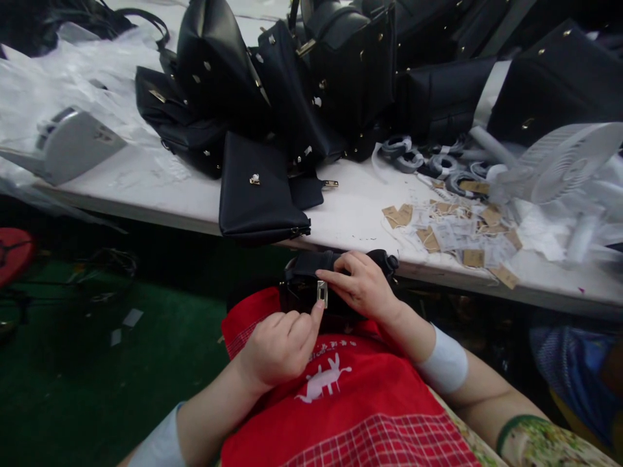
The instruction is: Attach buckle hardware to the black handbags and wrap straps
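Note:
A small black handbag [307, 280] rests on my lap against the red apron [350, 402], just below the white table's [350, 220] front edge. My right hand [363, 285] grips the bag from the right, fingers curled over its front. My left hand [280, 347] is curled into a loose fist below the bag, its thumb tip pressing the silver metal clasp [322, 293] on the bag's front.
Several black handbags [302, 84] are piled on the table, one flat bag [256, 191] near the front edge. Brown and white paper tags [457, 230] lie scattered at right, beside a white fan [559, 162]. Clear plastic wrap [58, 71] covers the left. Green floor lies below.

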Action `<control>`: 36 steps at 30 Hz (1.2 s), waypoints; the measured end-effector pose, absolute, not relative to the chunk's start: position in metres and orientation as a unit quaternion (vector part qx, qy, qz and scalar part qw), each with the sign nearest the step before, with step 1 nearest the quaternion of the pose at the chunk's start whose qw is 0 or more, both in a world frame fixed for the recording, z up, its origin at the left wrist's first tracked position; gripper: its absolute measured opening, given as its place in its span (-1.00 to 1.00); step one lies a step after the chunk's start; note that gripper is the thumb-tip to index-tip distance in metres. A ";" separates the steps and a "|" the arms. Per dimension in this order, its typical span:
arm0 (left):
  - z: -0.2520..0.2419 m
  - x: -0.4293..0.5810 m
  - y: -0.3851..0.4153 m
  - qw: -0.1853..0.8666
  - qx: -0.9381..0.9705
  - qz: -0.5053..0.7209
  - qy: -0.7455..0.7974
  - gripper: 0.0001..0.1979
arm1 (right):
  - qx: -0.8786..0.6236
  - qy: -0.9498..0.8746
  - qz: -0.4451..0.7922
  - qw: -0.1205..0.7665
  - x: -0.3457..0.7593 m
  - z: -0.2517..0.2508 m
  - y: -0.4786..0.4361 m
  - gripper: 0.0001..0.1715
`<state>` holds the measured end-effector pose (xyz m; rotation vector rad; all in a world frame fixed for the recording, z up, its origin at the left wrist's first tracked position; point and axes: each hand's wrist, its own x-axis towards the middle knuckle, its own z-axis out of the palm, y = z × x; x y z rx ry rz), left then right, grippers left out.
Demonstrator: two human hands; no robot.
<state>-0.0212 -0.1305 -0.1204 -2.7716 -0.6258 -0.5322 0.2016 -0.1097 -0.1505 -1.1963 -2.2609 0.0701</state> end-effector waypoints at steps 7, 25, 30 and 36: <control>-0.125 -0.022 -0.130 0.137 -0.950 -0.187 -0.211 -0.67 | -0.449 -0.845 0.041 0.287 0.201 -0.153 -0.109 -0.70; -0.120 -0.012 -0.116 -0.280 -0.790 -0.263 -0.477 -0.87 | -0.456 -0.794 0.149 0.373 0.200 -0.163 -0.112 -0.66; -0.127 -0.002 -0.111 -0.294 -0.762 -0.268 -0.511 -0.89 | -0.478 -0.763 0.201 0.386 0.201 -0.165 -0.115 -0.59; -0.127 0.006 -0.106 -0.289 -0.797 -0.240 -0.473 -0.84 | -0.470 -0.763 0.217 0.388 0.203 -0.169 -0.118 -0.68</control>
